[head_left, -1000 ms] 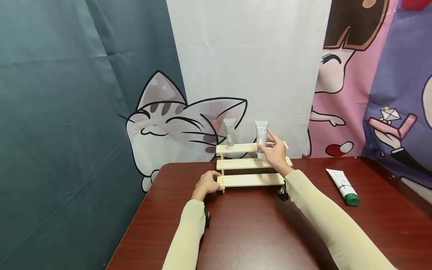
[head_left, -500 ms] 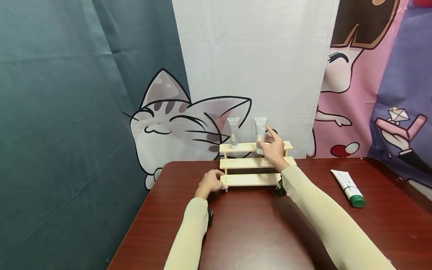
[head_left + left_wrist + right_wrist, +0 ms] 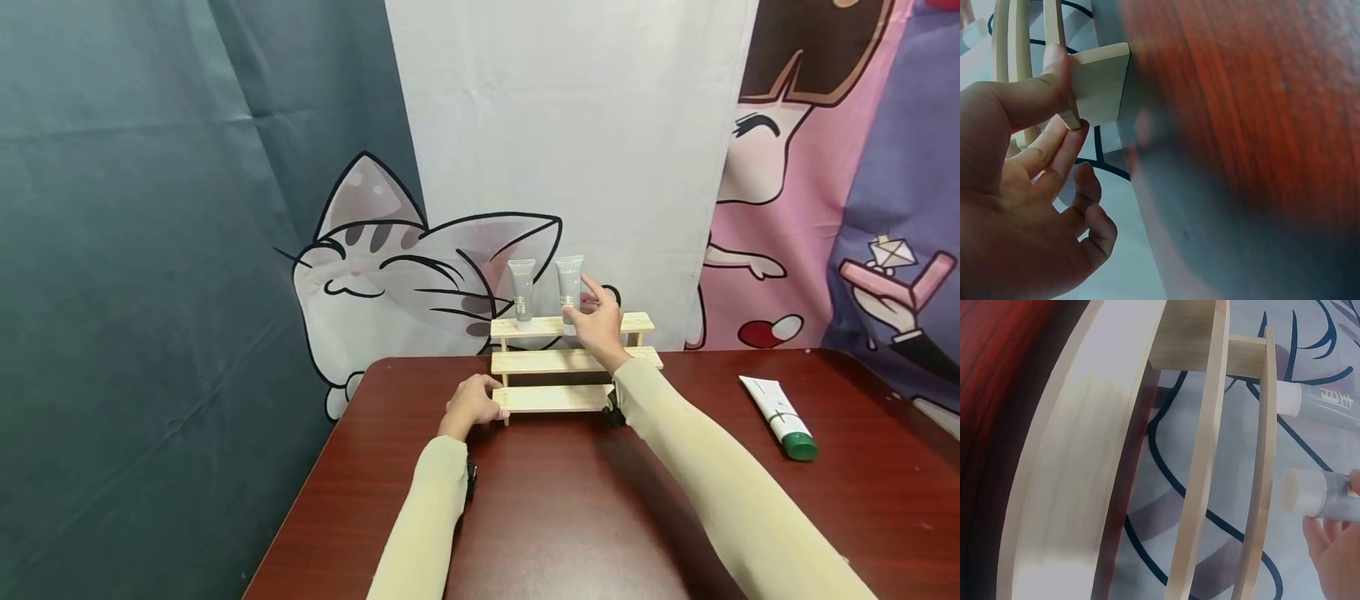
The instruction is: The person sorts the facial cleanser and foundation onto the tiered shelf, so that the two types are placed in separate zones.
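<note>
A wooden three-step rack (image 3: 551,362) stands at the back of the table. My left hand (image 3: 472,402) pinches the left end of its bottom step (image 3: 1099,84) between thumb and fingers. With my right hand (image 3: 600,327) I hold a translucent grey squeeze tube (image 3: 570,277) upright, cap down, over the top step. Its white cap (image 3: 1304,492) shows a small gap from the step in the right wrist view. A matching squeeze tube (image 3: 522,287) stands cap down on the top step, to the left of the held one.
On the right of the dark red table (image 3: 555,508) lies a white squeeze tube (image 3: 772,408) with a green cap. A printed cloth backdrop (image 3: 585,125) hangs close behind the table and rack.
My right hand has moved the grey squeeze tube left and slightly up, closer to the standing tube. My left hand keeps its hold on the rack. The head view has shifted a little.
</note>
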`<state>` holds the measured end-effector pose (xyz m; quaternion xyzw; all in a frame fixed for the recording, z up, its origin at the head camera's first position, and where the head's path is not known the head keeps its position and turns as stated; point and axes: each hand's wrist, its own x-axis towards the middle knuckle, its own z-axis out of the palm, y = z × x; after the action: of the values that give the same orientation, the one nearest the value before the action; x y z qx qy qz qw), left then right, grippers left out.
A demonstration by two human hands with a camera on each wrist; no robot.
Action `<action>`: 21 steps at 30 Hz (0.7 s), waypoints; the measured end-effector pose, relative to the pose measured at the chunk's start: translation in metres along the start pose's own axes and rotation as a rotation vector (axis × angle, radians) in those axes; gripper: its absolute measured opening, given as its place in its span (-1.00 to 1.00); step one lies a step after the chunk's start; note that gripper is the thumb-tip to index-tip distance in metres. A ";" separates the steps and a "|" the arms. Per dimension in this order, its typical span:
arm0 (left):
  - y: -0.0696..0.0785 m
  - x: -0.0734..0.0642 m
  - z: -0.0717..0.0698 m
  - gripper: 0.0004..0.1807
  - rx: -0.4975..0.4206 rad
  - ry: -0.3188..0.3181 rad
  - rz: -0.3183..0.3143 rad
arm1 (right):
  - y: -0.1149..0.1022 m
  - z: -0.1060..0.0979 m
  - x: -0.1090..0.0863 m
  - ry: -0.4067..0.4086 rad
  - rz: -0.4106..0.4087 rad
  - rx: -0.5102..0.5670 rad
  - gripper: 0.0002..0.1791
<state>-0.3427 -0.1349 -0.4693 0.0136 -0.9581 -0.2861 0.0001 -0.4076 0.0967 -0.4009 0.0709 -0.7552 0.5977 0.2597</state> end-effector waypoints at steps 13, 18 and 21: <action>0.000 0.000 0.001 -0.47 0.012 0.007 0.002 | 0.005 0.014 0.007 -0.003 -0.009 0.036 -0.24; 0.000 0.000 0.001 -0.46 0.015 0.004 0.000 | 0.003 0.019 0.009 -0.011 0.002 0.045 -0.24; 0.001 0.000 0.001 -0.46 0.020 -0.001 0.000 | 0.002 0.021 0.009 -0.021 0.004 0.032 -0.26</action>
<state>-0.3432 -0.1339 -0.4698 0.0136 -0.9609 -0.2765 -0.0004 -0.4226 0.0797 -0.4009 0.0796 -0.7484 0.6094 0.2494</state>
